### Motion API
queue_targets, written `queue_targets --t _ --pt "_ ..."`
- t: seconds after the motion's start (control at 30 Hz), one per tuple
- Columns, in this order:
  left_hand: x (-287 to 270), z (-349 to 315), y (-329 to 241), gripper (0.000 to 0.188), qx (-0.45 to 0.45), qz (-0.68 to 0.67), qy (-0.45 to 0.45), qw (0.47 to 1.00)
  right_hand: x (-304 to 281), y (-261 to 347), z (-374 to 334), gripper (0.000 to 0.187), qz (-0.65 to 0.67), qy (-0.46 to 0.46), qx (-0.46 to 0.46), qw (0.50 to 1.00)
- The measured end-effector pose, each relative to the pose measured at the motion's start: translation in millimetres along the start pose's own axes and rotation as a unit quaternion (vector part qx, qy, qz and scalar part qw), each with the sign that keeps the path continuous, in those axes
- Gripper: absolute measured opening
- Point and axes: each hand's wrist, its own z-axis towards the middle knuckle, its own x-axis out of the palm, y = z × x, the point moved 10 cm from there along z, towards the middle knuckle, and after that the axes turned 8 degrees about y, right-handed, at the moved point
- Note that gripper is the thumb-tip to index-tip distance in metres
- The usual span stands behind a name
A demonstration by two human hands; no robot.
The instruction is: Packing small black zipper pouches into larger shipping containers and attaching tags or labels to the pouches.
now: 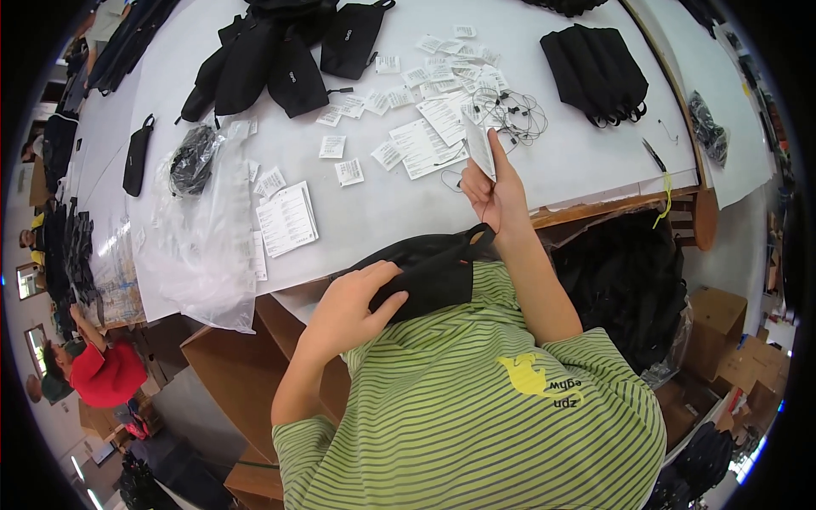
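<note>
We have a black pouch against our striped shirt, at the table's near edge, below the right fingers. Our left hand grips its left end, thumb apart from the curved fingers, with cloth between them. Our right hand is nearly closed, holding a white card tilted between index finger and thumb; the other fingers curl inward. The pouch's loop lies just below that palm; whether a string joins it to the card, we cannot tell. For good handling, we judge, the left grip should stay firm but light, so the cloth neither slips nor creases, and the right should pinch the card flat, unbent. Just beyond the right fingertips, tangled strings could snag, so we'd best keep clear of them. White labels lie farther out, and black pouches beyond the left fingers.
</note>
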Motion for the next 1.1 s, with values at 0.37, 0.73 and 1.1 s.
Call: queue_targets --t 0.37,0.73,1.1 --pt "17 9 5 0.024 0.049 -0.102 0.126 0.986 16 58 -8 0.021 -0.407 -0.11 -0.05 0.905" --pt "-12 21 -39 0.016 0.154 0.132 -0.068 0.977 68 -9 -37 0.031 -0.79 0.176 0.183 0.558" --pt "-25 56 13 0.024 0.088 -0.154 0.042 0.983 55 -25 -61 0.034 -0.732 0.265 0.29 0.556"
